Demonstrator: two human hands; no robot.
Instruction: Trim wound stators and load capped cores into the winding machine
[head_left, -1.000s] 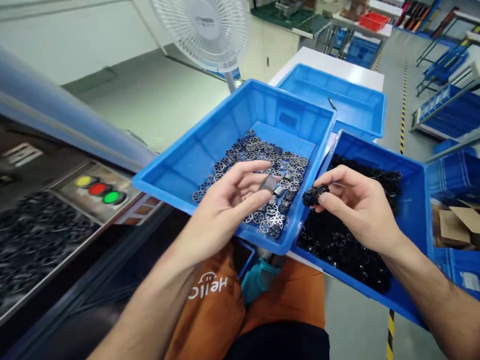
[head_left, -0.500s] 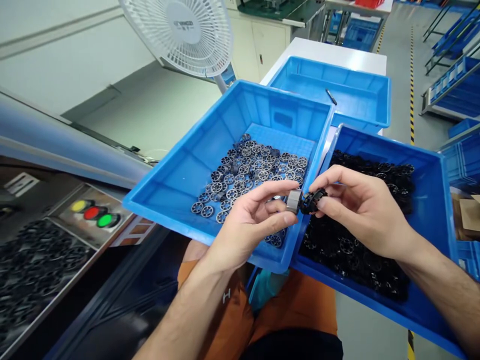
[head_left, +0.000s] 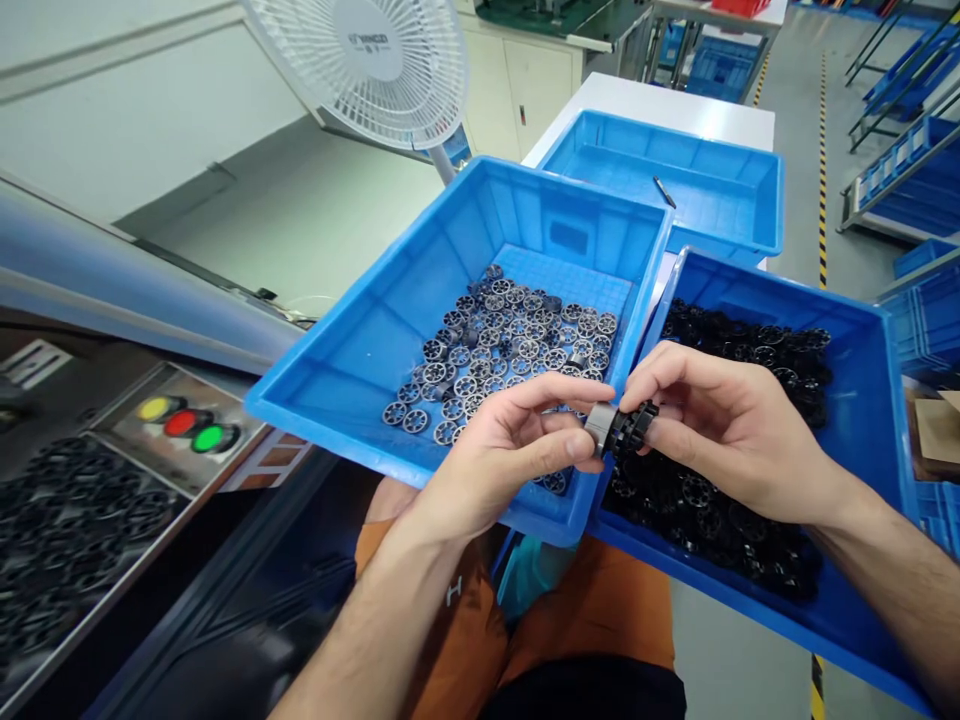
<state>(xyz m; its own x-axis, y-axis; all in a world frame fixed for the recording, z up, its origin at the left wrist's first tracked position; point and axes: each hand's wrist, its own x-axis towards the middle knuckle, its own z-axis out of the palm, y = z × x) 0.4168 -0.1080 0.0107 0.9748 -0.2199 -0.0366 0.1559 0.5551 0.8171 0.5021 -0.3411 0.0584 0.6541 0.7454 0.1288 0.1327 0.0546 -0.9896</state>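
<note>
Between the thumb and fingers of my left hand (head_left: 510, 450) is a grey ring-like part (head_left: 600, 427) with a smooth outer face. My right hand (head_left: 735, 430) pinches a black wheel-like part (head_left: 632, 428) with a toothed or spoked edge. The two parts meet face to face, roughly in line; whether they are joined I cannot tell. Both hands are over the adjoining walls of two blue bins. Grey-rimmed spoked wheels (head_left: 517, 325) lie in the left bin (head_left: 390, 345), under my left hand. Glossy black parts (head_left: 720, 530) fill much of the right bin (head_left: 892, 420), under my right hand.
A third blue bin (head_left: 776, 200) with a pen (head_left: 664, 192) on its edge stands on a white table (head_left: 675, 100) behind. A white fan (head_left: 367, 60) stands at the back. To the left are yellow, red and green buttons (head_left: 180, 423) and a heap of dark parts (head_left: 82, 540).
The grey ring and the black part have come together, closing the small gap. Both hands moved slightly down and right, and the black part turned to line up with the ring.
</note>
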